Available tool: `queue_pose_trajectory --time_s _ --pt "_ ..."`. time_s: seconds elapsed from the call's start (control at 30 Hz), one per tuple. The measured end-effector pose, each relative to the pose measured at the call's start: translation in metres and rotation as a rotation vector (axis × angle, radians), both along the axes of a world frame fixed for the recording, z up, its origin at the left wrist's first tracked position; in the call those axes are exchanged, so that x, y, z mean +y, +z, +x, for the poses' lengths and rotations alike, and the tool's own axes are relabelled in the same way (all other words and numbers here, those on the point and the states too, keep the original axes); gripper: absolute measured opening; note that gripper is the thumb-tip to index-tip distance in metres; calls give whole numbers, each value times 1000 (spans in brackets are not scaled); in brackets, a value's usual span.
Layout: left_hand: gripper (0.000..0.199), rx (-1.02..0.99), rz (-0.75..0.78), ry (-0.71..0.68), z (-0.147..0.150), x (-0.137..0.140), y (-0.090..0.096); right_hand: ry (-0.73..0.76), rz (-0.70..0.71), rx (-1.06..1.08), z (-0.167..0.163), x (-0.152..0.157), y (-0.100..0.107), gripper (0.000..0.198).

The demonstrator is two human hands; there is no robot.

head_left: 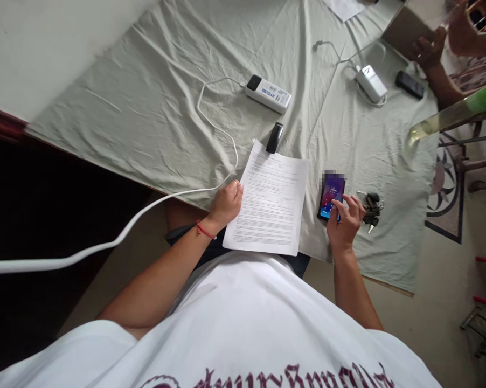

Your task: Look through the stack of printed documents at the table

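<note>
My left hand (227, 203), a red string round its wrist, grips the left edge of a printed paper document (270, 202). The document's lower edge hangs past the table edge near my lap. A small black oblong object (274, 138) lies at the top of the document; its kind is unclear. My right hand (346, 223) is over a smartphone (331, 202) lying on the cloth, its screen lit with a keypad. The fingers are apart, with a fingertip at the screen. Just right of this hand lies a bunch of keys (372, 210).
A pale green cloth (166, 118) covers the table. On it are a white labelled device (268, 94) with a white cable (146, 207), a white box-shaped adapter (371, 83) and a black object (409, 84). Another person's hand (429, 48) holds a brown board at upper right, above a bottle (449, 116).
</note>
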State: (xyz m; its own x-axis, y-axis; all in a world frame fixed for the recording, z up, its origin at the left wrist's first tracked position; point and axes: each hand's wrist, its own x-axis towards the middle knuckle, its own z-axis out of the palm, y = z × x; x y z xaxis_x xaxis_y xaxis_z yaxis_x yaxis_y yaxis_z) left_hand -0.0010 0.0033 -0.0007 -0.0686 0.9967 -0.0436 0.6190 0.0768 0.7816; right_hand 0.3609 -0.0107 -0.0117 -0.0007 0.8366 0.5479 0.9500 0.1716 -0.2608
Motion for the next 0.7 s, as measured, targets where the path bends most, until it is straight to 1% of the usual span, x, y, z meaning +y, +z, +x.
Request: queue_pose_trajectory --time_s 0.07,0.17,0.37,0.6,0.7 --pt "33 -2 4 0 0 0 -1 48 43 -8 1 2 -4 25" --pt "33 -8 13 -1 -1 0 -1 75 65 -15 0 2 -8 24" --pt "32 -24 12 -7 -1 0 -1 61 33 -41 -5 1 -12 24" --pt "33 -47 12 16 -1 0 -3 26 -4 -12 -7 0 -12 27" --pt "34 -49 5 22 0 1 -3 21 13 -18 -8 0 -12 26"
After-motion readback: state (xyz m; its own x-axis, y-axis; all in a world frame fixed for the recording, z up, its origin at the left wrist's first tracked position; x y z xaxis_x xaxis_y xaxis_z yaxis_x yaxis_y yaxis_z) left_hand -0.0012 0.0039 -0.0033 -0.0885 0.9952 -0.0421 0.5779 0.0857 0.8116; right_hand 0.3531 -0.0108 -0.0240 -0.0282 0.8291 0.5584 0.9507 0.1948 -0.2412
